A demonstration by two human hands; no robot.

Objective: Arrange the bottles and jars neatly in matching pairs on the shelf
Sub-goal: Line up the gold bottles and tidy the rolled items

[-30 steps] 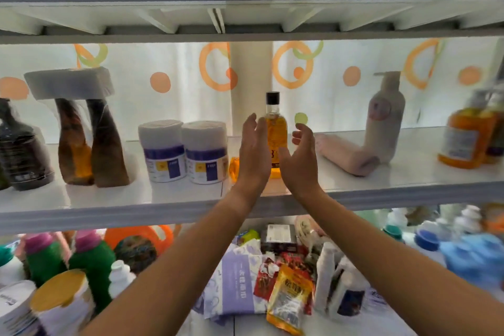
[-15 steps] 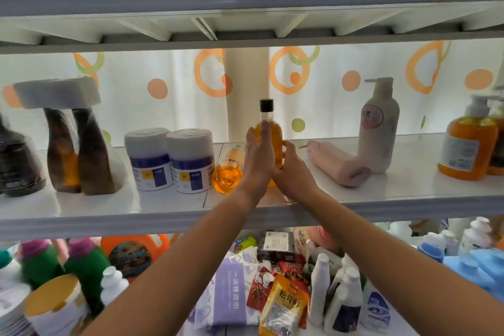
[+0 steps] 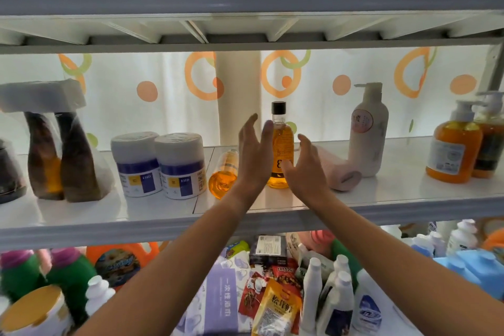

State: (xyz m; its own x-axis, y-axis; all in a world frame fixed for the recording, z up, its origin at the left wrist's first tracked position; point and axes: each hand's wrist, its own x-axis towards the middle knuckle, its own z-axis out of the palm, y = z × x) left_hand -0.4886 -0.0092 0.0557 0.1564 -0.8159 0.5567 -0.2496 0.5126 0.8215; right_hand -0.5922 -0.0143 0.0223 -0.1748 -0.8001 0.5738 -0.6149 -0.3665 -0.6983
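"Looking at the fingers first, what do they do?"

"The left hand (image 3: 252, 155) has its fingers (image 3: 268, 131) straight and spread wide. The right hand (image 3: 305, 169) has its fingers (image 3: 305, 144) loose and a bit bent, and they are wide too. Neither hand holds anything."

"Where is the bottle?"

"The standing orange bottle (image 3: 282, 150) has a black cap. It is upright on the shelf (image 3: 381, 210), right between the two hands. The left hand is on its left side. The right hand is on its right side, a bit lower. One left fingertip lies over the bottle's shoulder, and the right thumb lies over its label. I cannot tell if they touch it."

"Does it have a twin?"

"Yes. The lying orange bottle (image 3: 225, 174) is on its side just left of the left hand, with its round bottom toward us."

"What is farther out?"

"Left of the lying one stand a white jar (image 3: 136, 163) and a second white jar (image 3: 181, 165). They have blue bands and they touch. Past them are brown bottles (image 3: 77, 158) in clear wrap, close together. On the right, a pink bottle (image 3: 338, 172) lies on its side just behind the right hand. A white pump bottle (image 3: 368, 131) stands beside it. Two orange pump bottles (image 3: 454, 150) stand at the far right end, one partly behind the other."
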